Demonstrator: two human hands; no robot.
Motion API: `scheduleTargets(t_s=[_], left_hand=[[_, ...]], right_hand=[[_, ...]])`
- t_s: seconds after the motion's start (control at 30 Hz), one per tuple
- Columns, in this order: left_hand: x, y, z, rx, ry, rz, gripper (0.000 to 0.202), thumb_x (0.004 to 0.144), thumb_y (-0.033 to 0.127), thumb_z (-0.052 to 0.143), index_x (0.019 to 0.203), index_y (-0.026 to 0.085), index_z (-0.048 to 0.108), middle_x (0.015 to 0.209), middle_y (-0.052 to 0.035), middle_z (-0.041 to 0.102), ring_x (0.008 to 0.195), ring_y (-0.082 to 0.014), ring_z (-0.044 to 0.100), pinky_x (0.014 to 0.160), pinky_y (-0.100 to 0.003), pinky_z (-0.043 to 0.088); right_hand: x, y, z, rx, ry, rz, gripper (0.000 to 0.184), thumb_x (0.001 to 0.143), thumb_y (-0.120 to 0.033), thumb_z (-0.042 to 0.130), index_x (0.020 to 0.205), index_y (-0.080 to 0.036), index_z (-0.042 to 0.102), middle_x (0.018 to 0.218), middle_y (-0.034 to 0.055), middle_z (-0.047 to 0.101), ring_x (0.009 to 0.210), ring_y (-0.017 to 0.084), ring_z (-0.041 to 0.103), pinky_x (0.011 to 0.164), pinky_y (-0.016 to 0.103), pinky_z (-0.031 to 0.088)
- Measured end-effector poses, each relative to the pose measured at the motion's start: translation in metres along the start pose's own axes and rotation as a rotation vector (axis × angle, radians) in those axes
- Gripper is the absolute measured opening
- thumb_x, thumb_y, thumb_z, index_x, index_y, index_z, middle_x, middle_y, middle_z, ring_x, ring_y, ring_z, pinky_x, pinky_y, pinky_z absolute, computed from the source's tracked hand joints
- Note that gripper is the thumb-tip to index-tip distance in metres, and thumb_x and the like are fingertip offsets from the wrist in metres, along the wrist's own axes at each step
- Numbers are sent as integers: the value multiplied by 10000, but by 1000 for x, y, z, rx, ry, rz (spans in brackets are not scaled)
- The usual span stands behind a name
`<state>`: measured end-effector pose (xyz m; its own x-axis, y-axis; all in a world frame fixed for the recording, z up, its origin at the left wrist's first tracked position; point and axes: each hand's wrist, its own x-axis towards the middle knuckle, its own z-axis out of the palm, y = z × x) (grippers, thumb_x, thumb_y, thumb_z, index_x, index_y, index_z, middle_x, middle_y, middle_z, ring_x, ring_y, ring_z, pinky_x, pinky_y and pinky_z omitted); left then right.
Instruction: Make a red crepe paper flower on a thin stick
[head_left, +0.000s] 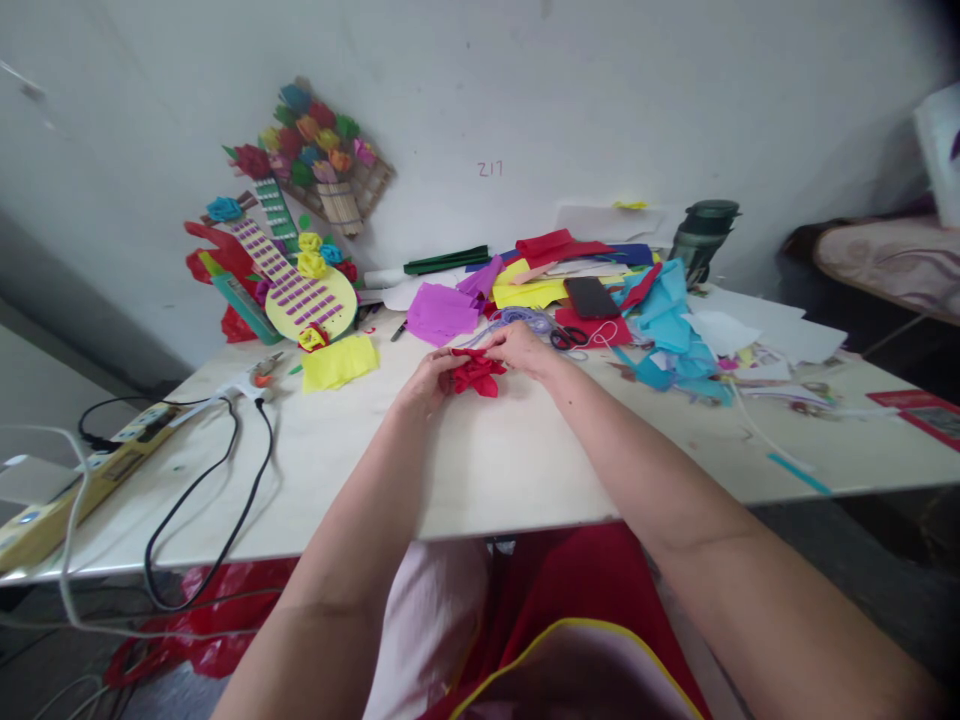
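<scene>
Between my two hands, just above the middle of the table, is a red crepe paper flower with ruffled petals. My left hand grips it from the left side, fingers closed on its edge. From the right, my right hand pinches its upper edge, with the fingertips partly hidden. Close behind my right hand lie a coil of pale purple cord and black-handled scissors. A purple crepe paper sheet rests beyond my left hand.
Yellow paper, a glue gun and a power strip with cables lie left. Paper-flower decorations lean by the wall. A phone, blue paper scraps and a dark bottle stand or lie right.
</scene>
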<state>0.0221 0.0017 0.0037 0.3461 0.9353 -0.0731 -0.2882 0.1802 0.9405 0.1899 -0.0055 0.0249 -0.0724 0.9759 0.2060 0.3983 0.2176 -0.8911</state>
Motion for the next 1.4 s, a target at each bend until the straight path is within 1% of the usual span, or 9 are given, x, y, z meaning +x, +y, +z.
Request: scheduleTargets(t_s=[0.07, 0.13, 0.27, 0.4, 0.57, 0.73, 0.93, 1.2, 1.4], left_hand=[[2, 1, 0, -45, 47, -47, 134, 675, 247, 649, 709, 121, 618, 647, -69, 658, 550, -171, 605, 531, -276, 459], [4, 1, 0, -57, 66, -89, 188, 734, 312, 598, 702, 127, 604, 628, -77, 649, 535, -180, 601, 502, -279, 456], [9, -4, -5, -15, 64, -60, 218, 779, 329, 576, 691, 130, 582, 557, -46, 606, 459, -143, 562, 443, -239, 423], [10, -6, -9, 38, 55, -8, 219, 770, 312, 617, 664, 124, 576, 522, -33, 584, 417, -120, 527, 418, -223, 390], [5, -2, -7, 62, 53, 36, 237, 717, 311, 681, 634, 116, 577, 520, -33, 589, 427, -117, 526, 442, -231, 407], [3, 1, -7, 101, 22, 49, 292, 634, 352, 750, 641, 117, 576, 512, -15, 587, 428, -106, 527, 440, -218, 415], [4, 0, -13, 152, 14, 57, 314, 598, 373, 768, 677, 122, 598, 537, -6, 597, 446, -103, 539, 451, -217, 442], [3, 3, -13, 171, 9, 74, 304, 586, 353, 770, 689, 114, 613, 547, -19, 610, 471, -115, 561, 470, -225, 464], [2, 3, -13, 179, 6, 76, 269, 609, 337, 756, 690, 119, 621, 551, -16, 609, 477, -116, 566, 486, -232, 466]], right_hand=[[0, 1, 0, 12, 3, 3, 162, 644, -65, 612, 735, -85, 745, 535, 22, 630, 487, 90, 512, 531, 226, 434], [0, 1, 0, 25, -3, -4, 159, 629, -55, 614, 720, -84, 741, 519, 15, 618, 486, 88, 505, 520, 220, 422], [-1, 0, 0, 24, -22, -23, 170, 622, -60, 612, 735, -82, 738, 522, 12, 616, 491, 84, 501, 518, 216, 414], [0, 2, 1, 15, -42, -38, 185, 626, -74, 603, 754, -77, 736, 529, 10, 613, 471, 69, 469, 494, 208, 391], [4, 7, 1, 30, -41, -83, 185, 615, -82, 601, 740, -83, 736, 508, -9, 589, 467, 60, 433, 481, 204, 359], [4, 8, 2, 14, -38, -91, 189, 610, -66, 589, 727, -89, 736, 498, -16, 580, 477, 65, 437, 497, 214, 362], [2, 6, 3, 35, -78, -105, 146, 629, -98, 637, 733, -101, 738, 534, 0, 610, 507, 76, 468, 522, 223, 383], [5, 12, -4, 167, -220, -15, 267, 642, -36, 604, 854, -125, 740, 645, 17, 664, 519, 70, 486, 515, 212, 382], [4, 10, -7, 177, -266, 19, 236, 680, -72, 590, 872, -118, 720, 640, 16, 635, 496, 70, 466, 459, 211, 354]])
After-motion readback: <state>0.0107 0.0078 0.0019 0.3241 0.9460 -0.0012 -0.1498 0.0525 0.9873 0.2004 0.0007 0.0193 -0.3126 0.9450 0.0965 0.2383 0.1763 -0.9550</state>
